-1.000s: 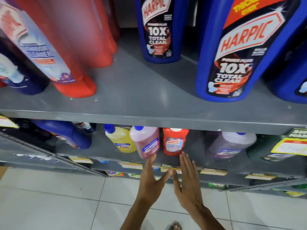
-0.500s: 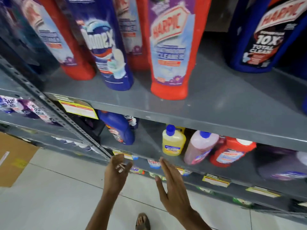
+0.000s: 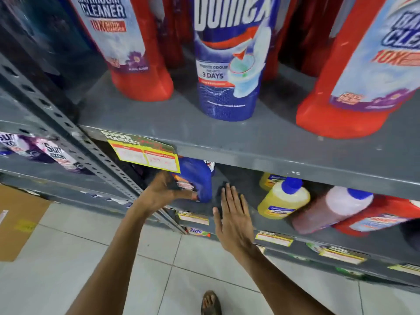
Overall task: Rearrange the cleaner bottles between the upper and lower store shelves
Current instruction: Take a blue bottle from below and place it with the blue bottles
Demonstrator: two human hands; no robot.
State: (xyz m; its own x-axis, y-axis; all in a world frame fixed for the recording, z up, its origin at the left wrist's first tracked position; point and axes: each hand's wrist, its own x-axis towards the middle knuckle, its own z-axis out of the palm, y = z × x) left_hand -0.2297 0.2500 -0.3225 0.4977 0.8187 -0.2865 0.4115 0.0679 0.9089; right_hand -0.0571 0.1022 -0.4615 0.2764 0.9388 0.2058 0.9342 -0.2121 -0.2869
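On the lower shelf (image 3: pixel 341 239), near its left end, I note a blue bottle (image 3: pixel 200 180) lying tilted beneath a price tag (image 3: pixel 145 153). Left hand (image 3: pixel 159 196) is at that bottle, fingers (image 3: pixel 181 194) spread and touching its label side; a firm grip I cannot confirm. Right hand (image 3: pixel 234 219) hovers flat just beside it, fingers apart, holding nothing. Yellow bottle (image 3: pixel 284 201) and pink bottle (image 3: pixel 329 212) lean further right. Upper shelf (image 3: pixel 250 142) carries a Domex bottle (image 3: pixel 229 71) upright between red bottles (image 3: pixel 136 53).
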